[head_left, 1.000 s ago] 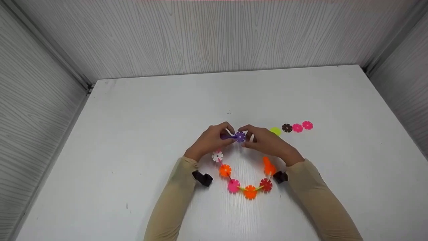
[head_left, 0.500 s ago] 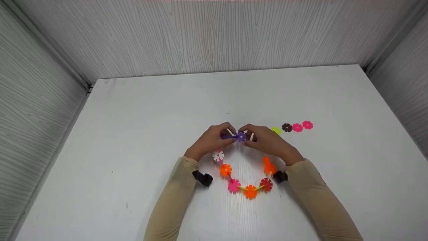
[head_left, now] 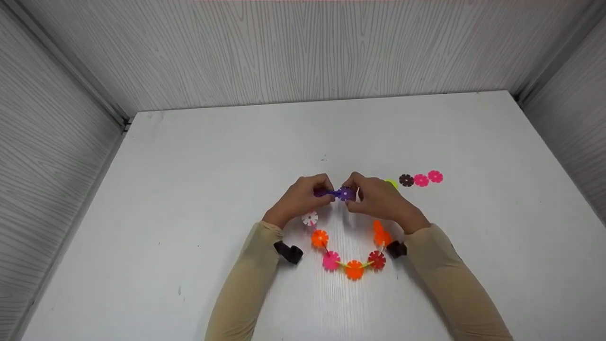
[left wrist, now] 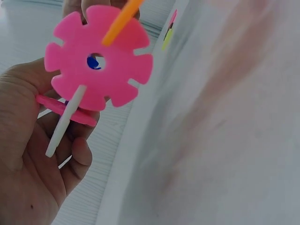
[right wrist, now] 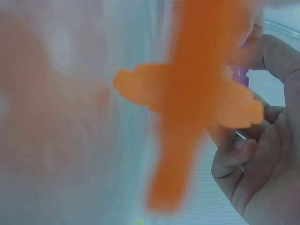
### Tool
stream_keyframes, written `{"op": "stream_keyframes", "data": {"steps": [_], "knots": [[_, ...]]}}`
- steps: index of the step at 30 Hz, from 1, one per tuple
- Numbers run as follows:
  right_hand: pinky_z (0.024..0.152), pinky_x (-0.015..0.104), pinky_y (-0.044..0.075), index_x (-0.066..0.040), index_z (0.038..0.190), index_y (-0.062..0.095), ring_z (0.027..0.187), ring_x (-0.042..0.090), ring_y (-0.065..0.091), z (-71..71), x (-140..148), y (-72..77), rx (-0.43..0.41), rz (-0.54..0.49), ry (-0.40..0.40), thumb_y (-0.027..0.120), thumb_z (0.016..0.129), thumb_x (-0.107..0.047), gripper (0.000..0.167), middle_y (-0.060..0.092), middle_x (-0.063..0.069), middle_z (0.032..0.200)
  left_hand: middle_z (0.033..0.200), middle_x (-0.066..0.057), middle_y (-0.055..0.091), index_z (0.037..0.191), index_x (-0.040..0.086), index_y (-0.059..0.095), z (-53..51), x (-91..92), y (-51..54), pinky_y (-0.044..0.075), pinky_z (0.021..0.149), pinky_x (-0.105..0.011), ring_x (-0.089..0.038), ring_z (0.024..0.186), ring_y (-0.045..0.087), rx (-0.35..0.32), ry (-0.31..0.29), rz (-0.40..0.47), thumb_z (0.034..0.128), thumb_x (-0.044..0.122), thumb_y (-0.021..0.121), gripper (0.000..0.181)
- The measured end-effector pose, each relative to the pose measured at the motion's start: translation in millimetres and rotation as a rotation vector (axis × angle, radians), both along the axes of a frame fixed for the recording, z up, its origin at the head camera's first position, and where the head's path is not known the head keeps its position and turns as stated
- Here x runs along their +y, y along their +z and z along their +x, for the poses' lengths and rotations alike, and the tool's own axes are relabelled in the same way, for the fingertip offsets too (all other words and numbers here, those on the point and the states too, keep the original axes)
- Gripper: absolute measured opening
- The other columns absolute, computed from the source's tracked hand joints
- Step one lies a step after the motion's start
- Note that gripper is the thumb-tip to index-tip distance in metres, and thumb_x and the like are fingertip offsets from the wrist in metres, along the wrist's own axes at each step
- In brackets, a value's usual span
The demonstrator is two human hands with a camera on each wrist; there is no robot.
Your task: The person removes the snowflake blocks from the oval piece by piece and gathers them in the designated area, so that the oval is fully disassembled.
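Note:
A chain of notched plastic interlocking discs curves below both hands in the head view, with white [head_left: 310,218], pink [head_left: 331,261], orange [head_left: 354,270] and red [head_left: 376,260] discs among them. My left hand [head_left: 303,194] grips a purple piece at the chain's upper left end. Just right of it, my right hand [head_left: 376,196] pinches a flat purple disc [head_left: 345,193] by its edge; the two purple pieces touch. Close to the left wrist camera hangs a pink disc [left wrist: 117,70] with a white disc [left wrist: 65,122] slotted into it. Blurred orange discs [right wrist: 197,84] block much of the right wrist view.
Beyond the right hand lie loose discs on the white table [head_left: 189,189]: a partly hidden yellow one [head_left: 391,183], a brown one [head_left: 406,180] and two pink ones [head_left: 435,176]. Grey wood-grain panels [head_left: 303,52] stand around the table.
The purple disc has shifted slightly right. My right fingers have moved a little further along its edge. The chain's left side has risen slightly.

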State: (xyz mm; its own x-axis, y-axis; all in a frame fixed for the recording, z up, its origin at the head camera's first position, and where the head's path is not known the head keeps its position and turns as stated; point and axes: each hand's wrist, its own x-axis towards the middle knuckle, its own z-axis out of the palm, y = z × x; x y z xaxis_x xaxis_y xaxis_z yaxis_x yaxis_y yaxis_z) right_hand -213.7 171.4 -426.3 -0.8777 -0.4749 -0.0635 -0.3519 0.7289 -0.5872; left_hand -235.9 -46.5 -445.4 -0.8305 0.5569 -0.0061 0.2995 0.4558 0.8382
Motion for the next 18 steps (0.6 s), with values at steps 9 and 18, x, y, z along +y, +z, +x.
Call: {"op": "stream_keyframes", "data": {"steps": [9, 18], "knots": [[0.062, 0.027, 0.044, -0.012, 0.112, 0.053, 0.068, 0.017, 0.049, -2.9, 4.0, 5.3, 0.016, 0.041, -0.005, 0.067, 0.083, -0.023, 0.034, 0.063, 0.004, 0.087, 0.089, -0.005, 0.065, 0.095, 0.010, 0.063, -2.0, 1.7, 4.4, 0.049, 0.075, -0.025, -0.016, 0.079, 0.054, 0.013, 0.004, -0.032, 0.0878, 0.017, 0.064, 0.010], [0.071, 0.027, 0.044, -0.007, 0.123, 0.050, 0.087, 0.023, 0.052, -25.0, 75.2, 6.7, -0.070, -0.102, -0.262, 0.062, 0.089, -0.016, 0.037, 0.062, 0.013, 0.105, 0.095, -0.010, 0.070, 0.093, 0.007, 0.060, -12.2, -35.5, 3.9, 0.053, 0.080, -0.026, -0.018, 0.083, 0.059, -0.020, 0.220, 0.088, 0.0895, 0.011, 0.065, 0.008]]}}
